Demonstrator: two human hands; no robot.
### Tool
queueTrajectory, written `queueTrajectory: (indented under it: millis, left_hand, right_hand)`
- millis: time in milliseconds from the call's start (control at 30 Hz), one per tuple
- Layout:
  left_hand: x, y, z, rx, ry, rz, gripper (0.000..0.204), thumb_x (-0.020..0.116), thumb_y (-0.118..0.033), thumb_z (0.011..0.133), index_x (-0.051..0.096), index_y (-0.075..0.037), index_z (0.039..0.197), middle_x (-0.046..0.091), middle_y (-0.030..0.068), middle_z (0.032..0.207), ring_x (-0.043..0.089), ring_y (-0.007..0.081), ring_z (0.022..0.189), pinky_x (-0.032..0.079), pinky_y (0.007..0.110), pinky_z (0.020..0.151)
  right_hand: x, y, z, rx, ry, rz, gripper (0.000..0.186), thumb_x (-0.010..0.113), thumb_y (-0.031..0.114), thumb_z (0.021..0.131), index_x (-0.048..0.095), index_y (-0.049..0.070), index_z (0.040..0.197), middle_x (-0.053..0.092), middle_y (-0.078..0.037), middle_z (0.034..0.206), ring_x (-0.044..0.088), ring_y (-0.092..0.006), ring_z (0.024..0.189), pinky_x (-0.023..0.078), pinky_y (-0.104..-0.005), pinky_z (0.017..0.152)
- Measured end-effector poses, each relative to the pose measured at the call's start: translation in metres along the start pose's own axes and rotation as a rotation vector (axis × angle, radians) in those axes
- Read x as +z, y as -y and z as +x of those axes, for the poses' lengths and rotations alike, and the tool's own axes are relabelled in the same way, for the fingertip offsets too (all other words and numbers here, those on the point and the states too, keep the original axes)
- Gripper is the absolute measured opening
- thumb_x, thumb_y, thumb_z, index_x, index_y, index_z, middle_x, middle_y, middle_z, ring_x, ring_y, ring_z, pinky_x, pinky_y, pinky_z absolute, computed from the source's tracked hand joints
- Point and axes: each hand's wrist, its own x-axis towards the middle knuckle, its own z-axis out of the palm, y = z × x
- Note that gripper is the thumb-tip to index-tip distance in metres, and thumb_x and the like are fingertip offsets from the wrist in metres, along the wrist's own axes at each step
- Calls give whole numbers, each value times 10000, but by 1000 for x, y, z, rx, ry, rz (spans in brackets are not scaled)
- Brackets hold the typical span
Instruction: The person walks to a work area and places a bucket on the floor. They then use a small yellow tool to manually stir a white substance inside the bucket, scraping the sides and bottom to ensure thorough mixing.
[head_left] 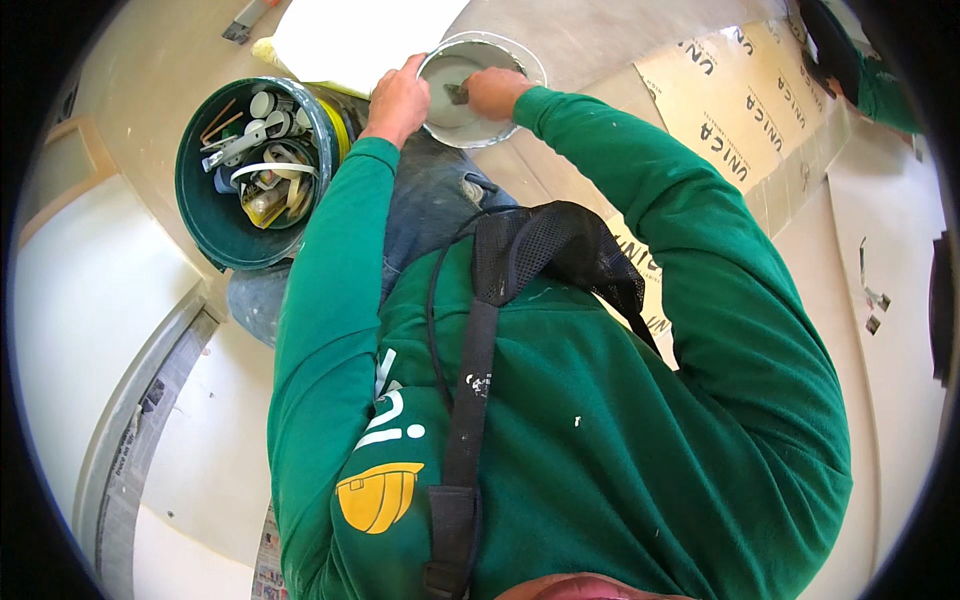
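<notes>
At the left I see a dark green bucket (205, 232) with a jumble of tools (268, 140) piled in it; they overlap too much for me to sort most of them. A large white sheet or sack (360, 38) is beyond it, cut off by the top edge. My left hand (400, 102) lies at the left rim of the pale pail (478, 42), its fingers partly bent; their tips are hidden from me, so I cannot tell how firmly it grips. The pail stands in front of the knees, grey paste (452, 122) inside, depth unclear. My right hand (497, 93) is closed over it around a small tool (457, 95); only a dark bit shows, the grip covered. Farther right lies tan printed paper (720, 105), partly behind the sleeve. At the upper right, another person's green sleeve (888, 96) is cut by the lens's dark rim.
</notes>
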Motion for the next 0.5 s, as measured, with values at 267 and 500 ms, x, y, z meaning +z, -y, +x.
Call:
queueTrajectory:
  millis: [267,500]
  left_hand:
    - [-1,18,10,-95,22,-7,427,492,-181,959,523,-122,1381,670,263,1055,634,419,1029,492,495,930]
    - [-3,24,18,-130,68,-75,424,495,-188,959,526,-136,1379,663,279,1060,640,435,1017,496,498,929]
  right_hand:
    - [14,16,45,-62,272,-219,315,614,125,839,723,36,1121,708,-176,1146,693,-352,1036,547,-486,886]
    - [20,15,83,-129,448,-356,281,679,120,752,756,46,1012,736,-153,1055,717,-299,972,573,-447,815]
